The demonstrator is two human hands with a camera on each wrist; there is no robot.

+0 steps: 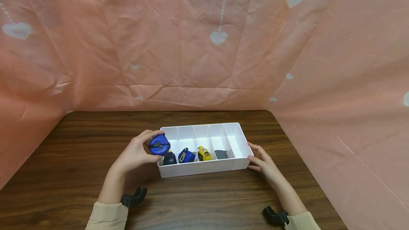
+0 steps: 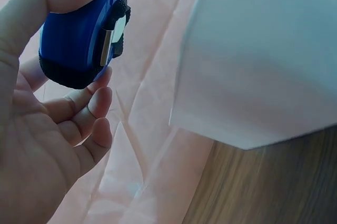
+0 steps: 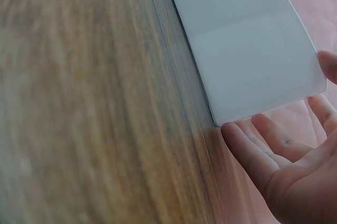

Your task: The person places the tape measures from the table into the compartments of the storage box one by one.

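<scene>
All around you hangs the peach-pink creased cloth backdrop with white hearts (image 1: 204, 45), and under your arms lies the dark brown wooden table (image 1: 80, 159). On it sits the white plastic divided tray (image 1: 204, 169), five compartments side by side. Your right hand (image 1: 263, 164) rests against the tray's right end, fingers straight and relaxed, touching the wall and holding nothing. Your left hand (image 1: 134, 155) is up at the tray's left end, thumb on top and fingers curled beneath the round blue tape measure with the black rubber edge (image 1: 159, 144), which you hold just above the leftmost compartment. Down in the tray, from left: a dark navy tape measure (image 1: 169, 158), a blue tape measure (image 1: 186, 155), a small yellow tape measure (image 1: 203, 153), and a dark grey one (image 1: 221, 154).
</scene>
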